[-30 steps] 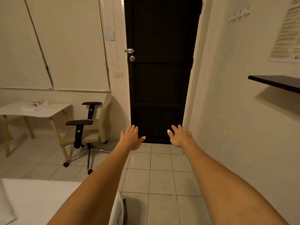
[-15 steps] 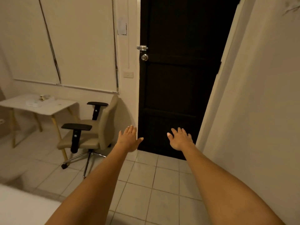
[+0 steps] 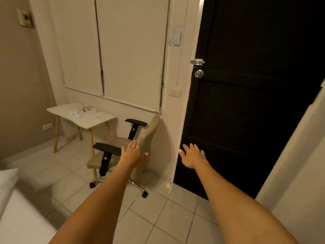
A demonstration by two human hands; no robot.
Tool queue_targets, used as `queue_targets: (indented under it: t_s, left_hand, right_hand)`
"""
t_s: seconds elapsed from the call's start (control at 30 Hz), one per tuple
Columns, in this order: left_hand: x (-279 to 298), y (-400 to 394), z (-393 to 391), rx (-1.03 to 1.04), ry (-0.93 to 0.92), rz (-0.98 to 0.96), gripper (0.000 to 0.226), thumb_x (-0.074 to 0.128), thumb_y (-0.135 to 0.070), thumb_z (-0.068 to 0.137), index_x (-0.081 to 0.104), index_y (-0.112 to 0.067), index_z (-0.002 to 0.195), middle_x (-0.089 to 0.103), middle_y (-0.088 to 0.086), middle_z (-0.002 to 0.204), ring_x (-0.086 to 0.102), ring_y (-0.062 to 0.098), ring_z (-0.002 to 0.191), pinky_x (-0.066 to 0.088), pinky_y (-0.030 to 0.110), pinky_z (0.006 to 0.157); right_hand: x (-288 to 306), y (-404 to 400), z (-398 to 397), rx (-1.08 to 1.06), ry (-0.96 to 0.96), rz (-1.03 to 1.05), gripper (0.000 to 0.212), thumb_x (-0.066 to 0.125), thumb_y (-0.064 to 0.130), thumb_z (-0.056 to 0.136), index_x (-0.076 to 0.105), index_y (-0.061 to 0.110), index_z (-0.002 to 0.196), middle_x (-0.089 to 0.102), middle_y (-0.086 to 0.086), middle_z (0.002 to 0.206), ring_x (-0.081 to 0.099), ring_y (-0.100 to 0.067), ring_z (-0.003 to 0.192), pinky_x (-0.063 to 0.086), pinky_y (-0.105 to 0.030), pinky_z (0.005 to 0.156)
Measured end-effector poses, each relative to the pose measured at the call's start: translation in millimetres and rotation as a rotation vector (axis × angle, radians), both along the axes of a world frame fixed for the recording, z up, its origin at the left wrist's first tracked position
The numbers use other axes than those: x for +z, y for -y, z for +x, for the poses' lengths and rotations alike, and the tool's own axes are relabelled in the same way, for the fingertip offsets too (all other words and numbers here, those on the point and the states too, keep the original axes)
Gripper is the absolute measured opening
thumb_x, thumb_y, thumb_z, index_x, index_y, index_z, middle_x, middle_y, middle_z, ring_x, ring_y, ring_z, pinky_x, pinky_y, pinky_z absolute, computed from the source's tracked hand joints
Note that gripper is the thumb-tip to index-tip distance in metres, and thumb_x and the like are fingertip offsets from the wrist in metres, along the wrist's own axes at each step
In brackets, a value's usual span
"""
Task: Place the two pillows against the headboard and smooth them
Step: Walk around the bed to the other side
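Note:
Both my arms are stretched out in front of me over the tiled floor. My left hand (image 3: 132,153) is open, fingers apart, palm down, holding nothing. My right hand (image 3: 193,155) is likewise open and holds nothing. A white bed (image 3: 19,221) fills the lower left corner, blurred. At the left edge lies a white soft shape, possibly a pillow (image 3: 7,180); I cannot tell for sure. No headboard is in view.
A beige office chair (image 3: 123,152) with black armrests stands ahead on the left, beside a small white table (image 3: 82,118) with wooden legs. A black door (image 3: 246,103) is ahead on the right, and a pale wall (image 3: 299,173) runs along the right.
My view has swung to the left: the door moved to the right, the chair and table came toward the middle, and a left wall appeared. Both hands stay outstretched and open.

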State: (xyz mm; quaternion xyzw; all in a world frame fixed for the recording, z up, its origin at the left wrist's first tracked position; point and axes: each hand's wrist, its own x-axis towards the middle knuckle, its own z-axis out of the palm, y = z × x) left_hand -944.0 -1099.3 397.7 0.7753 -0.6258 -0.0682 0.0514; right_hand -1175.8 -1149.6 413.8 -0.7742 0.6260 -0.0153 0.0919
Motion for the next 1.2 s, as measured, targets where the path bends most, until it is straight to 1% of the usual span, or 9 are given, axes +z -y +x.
queue_targets:
  t_s: [0.17,0.3,0.47,0.6,0.7,0.8,0.97,1.13,1.2]
  left_hand:
    - [2,48,51,0.092,0.027,0.003,0.074,0.03,-0.052,0.099,0.006,-0.01,0.155,0.002,0.009,0.163,0.002,0.024,0.151,0.007,0.051,0.12]
    - [-5,76,91,0.19,0.005,0.0,0.074,0.031,-0.053,0.099,0.007,-0.011,0.155,0.002,0.008,0.164,0.001,0.023,0.151,0.007,0.05,0.12]
    - [-9,106,146,0.343,0.001,0.01,0.073,0.031,-0.052,0.099,0.009,-0.011,0.155,0.004,0.008,0.163,0.004,0.025,0.151,0.008,0.05,0.12]
    - [-7,125,187,0.472,-0.005,-0.002,0.071,0.031,-0.049,0.1,0.008,-0.009,0.155,0.003,0.009,0.163,0.003,0.026,0.151,0.007,0.05,0.12]
    - [-8,134,215,0.567,-0.016,-0.004,0.072,0.031,-0.049,0.1,0.007,-0.008,0.155,0.001,0.009,0.163,0.003,0.026,0.151,0.007,0.051,0.121]
    - [-9,134,240,0.646,-0.015,0.002,0.073,0.03,-0.05,0.1,0.007,-0.008,0.155,0.002,0.01,0.163,0.003,0.027,0.151,0.008,0.051,0.121]
    - [-20,114,282,0.798,0.001,0.051,0.072,0.028,-0.051,0.1,0.005,-0.009,0.154,0.0,0.009,0.164,0.002,0.025,0.151,0.008,0.05,0.12]
    - [-35,87,338,0.942,0.0,0.071,0.072,0.03,-0.052,0.099,0.01,-0.01,0.155,0.005,0.008,0.163,0.006,0.024,0.151,0.01,0.049,0.119]
    - [-40,76,367,0.989,0.002,0.075,0.072,0.03,-0.052,0.099,0.011,-0.01,0.154,0.007,0.007,0.163,0.009,0.025,0.15,0.011,0.05,0.119]
  right_hand:
    - [1,72,67,0.117,0.032,-0.003,0.059,0.017,0.048,0.101,0.016,0.023,0.154,0.01,-0.011,0.162,0.004,-0.029,0.15,0.008,-0.051,0.12]
    - [0,118,117,0.2,0.023,0.014,0.06,0.017,0.049,0.101,0.012,0.023,0.155,0.005,-0.01,0.163,0.002,-0.027,0.151,0.006,-0.049,0.119]
    - [-6,178,182,0.335,0.043,0.007,0.057,0.021,0.044,0.102,0.022,0.018,0.152,0.014,-0.011,0.161,0.007,-0.029,0.15,0.008,-0.05,0.119]
    - [-7,226,243,0.464,0.026,0.006,0.059,0.019,0.047,0.101,0.017,0.022,0.154,0.01,-0.009,0.163,0.003,-0.027,0.15,0.008,-0.049,0.119]
    - [-3,254,291,0.584,0.004,-0.022,0.058,0.019,0.046,0.102,0.017,0.021,0.154,0.013,-0.011,0.162,0.007,-0.029,0.15,0.009,-0.05,0.119]
    - [0,270,336,0.699,0.002,-0.019,0.059,0.019,0.047,0.101,0.016,0.02,0.154,0.013,-0.014,0.161,0.009,-0.03,0.149,0.011,-0.05,0.118]
    - [-6,274,414,0.858,0.082,0.008,0.058,0.019,0.045,0.102,0.017,0.02,0.154,0.009,-0.012,0.162,0.004,-0.029,0.15,0.007,-0.052,0.12]
    - [-26,268,491,0.962,0.083,0.022,0.056,0.024,0.045,0.101,0.03,0.017,0.149,0.023,-0.013,0.158,0.017,-0.031,0.147,0.018,-0.051,0.115]
    - [-33,264,526,0.997,0.071,0.028,0.056,0.024,0.045,0.101,0.033,0.016,0.148,0.026,-0.013,0.157,0.019,-0.032,0.146,0.021,-0.05,0.115]
